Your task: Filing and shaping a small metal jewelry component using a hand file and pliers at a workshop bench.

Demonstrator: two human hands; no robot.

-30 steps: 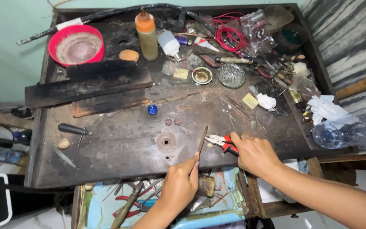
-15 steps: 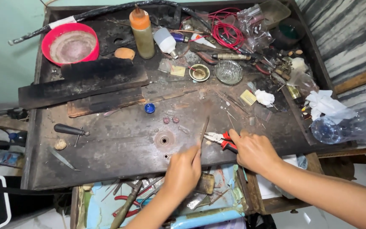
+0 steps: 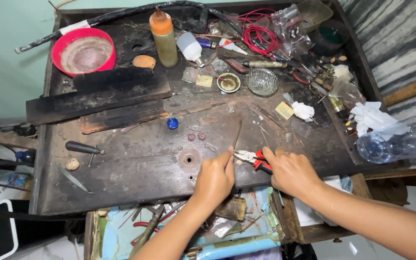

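L hand (image 3: pixel 214 178) pinches base of a thin metal strip (image 3: pixel 237 136) standing off the desk (image 3: pixel 136 163), angled up and away. R hand (image 3: pixel 292 171) is clenched on red-handled pliers (image 3: pixel 252 158), tips betw. the 2 hands, near the strip's base. 2 small red beads (image 3: pixel 196 136) lie just beyond L hand.

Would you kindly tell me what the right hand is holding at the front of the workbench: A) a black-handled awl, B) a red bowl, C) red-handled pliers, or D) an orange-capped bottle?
C: the right hand grips red-handled pliers, whose jaws point toward the left hand.
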